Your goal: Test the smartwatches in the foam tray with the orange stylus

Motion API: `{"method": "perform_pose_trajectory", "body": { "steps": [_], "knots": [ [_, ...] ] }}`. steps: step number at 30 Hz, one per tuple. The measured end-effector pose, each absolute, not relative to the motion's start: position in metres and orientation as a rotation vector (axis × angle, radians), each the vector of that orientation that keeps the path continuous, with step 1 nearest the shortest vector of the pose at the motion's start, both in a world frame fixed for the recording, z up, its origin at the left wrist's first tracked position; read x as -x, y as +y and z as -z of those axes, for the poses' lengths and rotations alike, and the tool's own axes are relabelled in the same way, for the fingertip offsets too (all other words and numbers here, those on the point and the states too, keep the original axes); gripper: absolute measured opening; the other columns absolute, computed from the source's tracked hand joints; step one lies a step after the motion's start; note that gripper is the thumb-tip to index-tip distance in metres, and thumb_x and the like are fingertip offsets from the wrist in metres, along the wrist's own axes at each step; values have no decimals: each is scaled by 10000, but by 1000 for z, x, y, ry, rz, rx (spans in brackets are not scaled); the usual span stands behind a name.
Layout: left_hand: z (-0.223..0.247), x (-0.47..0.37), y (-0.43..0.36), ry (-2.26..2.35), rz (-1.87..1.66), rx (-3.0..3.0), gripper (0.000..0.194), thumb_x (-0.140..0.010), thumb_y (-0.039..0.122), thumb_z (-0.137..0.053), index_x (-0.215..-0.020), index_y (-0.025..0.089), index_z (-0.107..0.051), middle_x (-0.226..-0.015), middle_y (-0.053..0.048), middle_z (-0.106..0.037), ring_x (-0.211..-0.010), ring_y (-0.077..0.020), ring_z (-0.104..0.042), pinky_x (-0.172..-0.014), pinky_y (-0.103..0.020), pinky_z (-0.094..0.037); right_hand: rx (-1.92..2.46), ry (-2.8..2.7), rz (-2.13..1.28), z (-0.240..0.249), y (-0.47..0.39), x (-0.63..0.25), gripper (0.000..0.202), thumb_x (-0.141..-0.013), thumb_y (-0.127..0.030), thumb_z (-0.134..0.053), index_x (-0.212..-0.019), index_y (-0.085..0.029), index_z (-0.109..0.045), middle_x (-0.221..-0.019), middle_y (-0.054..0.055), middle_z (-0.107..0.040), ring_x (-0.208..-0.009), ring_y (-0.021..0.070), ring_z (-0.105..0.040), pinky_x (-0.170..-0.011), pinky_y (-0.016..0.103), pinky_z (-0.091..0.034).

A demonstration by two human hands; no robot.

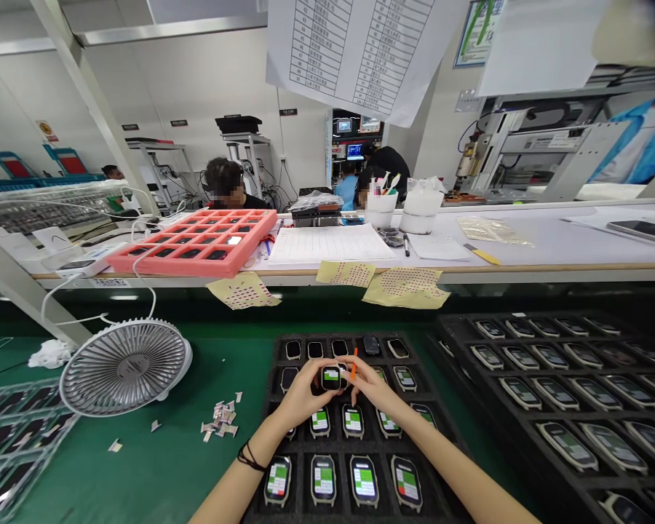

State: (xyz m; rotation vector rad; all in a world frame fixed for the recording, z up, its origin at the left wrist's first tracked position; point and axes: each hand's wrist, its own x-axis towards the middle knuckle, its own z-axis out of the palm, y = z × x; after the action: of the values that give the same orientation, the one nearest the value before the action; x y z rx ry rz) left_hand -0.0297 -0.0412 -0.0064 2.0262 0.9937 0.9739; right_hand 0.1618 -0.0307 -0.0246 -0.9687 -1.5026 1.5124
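Observation:
My left hand (306,389) grips a smartwatch case (331,377) between thumb and fingers, its lit screen showing white and green. Against the watch's right side, my right hand (370,382) is closed on a thin orange stick-like tool (354,362); its tip is hidden by the fingers. Both hands are above a black foam tray (300,438) of strapless watches in separate pockets. In the front rows, watches such as this one (364,480) have lit green and white screens. Several in the back row, like this dark watch (315,349), are unlit.
A second black tray (472,407) of watches lies right. Left are a round grey fan (128,367), small loose tabs (220,421) and a clear tray (16,444) of dark panels. The shelf ahead carries a pink foam tray (232,266) and papers (330,244). People sit beyond.

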Motion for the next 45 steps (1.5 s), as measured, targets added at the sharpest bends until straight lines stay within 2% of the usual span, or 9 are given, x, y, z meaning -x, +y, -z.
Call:
{"method": "perform_pose_trajectory", "body": {
  "steps": [4, 8, 11, 15, 18, 23, 29, 35, 45],
  "knots": [
    [8, 30, -39, 968, -1016, -2086, 464, -763, 177, -696, -1188, 266, -534, -1143, -70, -560, -1065, -234, -517, -783, -314, -478, 953, -1518, -1520, 39, -30, -158, 477, -799, -568, -568, -1173, -273, -540, -1030, 41, -558, -491, 77, -532, -449, 265, -507],
    [12, 30, -37, 978, -976, -2063, 495, -751, 206, -718, -1200, 279, -523, -1145, -63, -549, -922, -196, -561, -695, -288, -492, 959, -1517, -1524, 43, -31, -158, 483, -813, -553, -564, -1194, -258, -530, -930, 23, -583, -477, 81, -537, -452, 254, -505],
    [14, 30, -37, 1000, -981, -2051, 478, -765, 239, -707, -1202, 277, -517, -1133, -64, -550, -884, -190, -571, -675, -288, -502, 957, -1497, -1513, 38, -31, -158, 491, -792, -573, -572, -1166, -256, -545, -1030, 42, -575, -457, 60, -520, -438, 248, -505],
    [14, 31, -38, 985, -983, -2083, 488, -773, 232, -698, -1219, 290, -510, -1158, -72, -541, -1023, -231, -552, -743, -316, -517, 921, -1480, -1516, 34, -31, -157, 502, -773, -588, -584, -1148, -254, -560, -1046, 48, -568, -485, 66, -523, -422, 234, -494],
    [13, 31, -39, 971, -930, -2155, 497, -795, 189, -657, -1250, 303, -495, -1208, -76, -523, -1129, -251, -508, -866, -365, -499, 934, -1486, -1491, 35, -31, -158, 493, -779, -585, -580, -1151, -261, -559, -992, 33, -575, -442, 59, -493, -419, 249, -490],
    [11, 31, -41, 1040, -901, -2327, 556, -735, 66, -615, -1236, 277, -500, -1221, -67, -549, -1154, -261, -494, -956, -412, -445, 1000, -1539, -1463, 31, -35, -158, 496, -802, -563, -570, -1199, -269, -530, -871, -4, -549, -418, 59, -469, -471, 275, -495],
    [9, 32, -41, 1047, -975, -2373, 542, -660, 55, -619, -1163, 244, -552, -1152, -75, -609, -1066, -272, -550, -927, -446, -432, 937, -1498, -1493, 20, -40, -157, 488, -769, -505, -648, -1194, -279, -563, -890, 8, -552, -571, 108, -513, -513, 264, -508],
    [2, 28, -45, 902, -1140, -2245, 470, -649, 144, -692, -1101, 227, -593, -1098, -91, -644, -1022, -273, -568, -911, -448, -424, 817, -1332, -1764, 7, -43, -159, 479, -729, -425, -723, -1161, -252, -612, -982, 37, -631, -876, 196, -602, -723, 325, -540],
    [-3, 26, -47, 893, -1200, -2216, 462, -647, 161, -684, -1097, 231, -608, -1101, -89, -642, -1028, -275, -552, -909, -444, -414, 686, -1196, -1897, 8, -44, -160, 491, -704, -375, -770, -1155, -235, -635, -1055, 72, -662, -974, 215, -620, -832, 350, -500]
  ]
}}
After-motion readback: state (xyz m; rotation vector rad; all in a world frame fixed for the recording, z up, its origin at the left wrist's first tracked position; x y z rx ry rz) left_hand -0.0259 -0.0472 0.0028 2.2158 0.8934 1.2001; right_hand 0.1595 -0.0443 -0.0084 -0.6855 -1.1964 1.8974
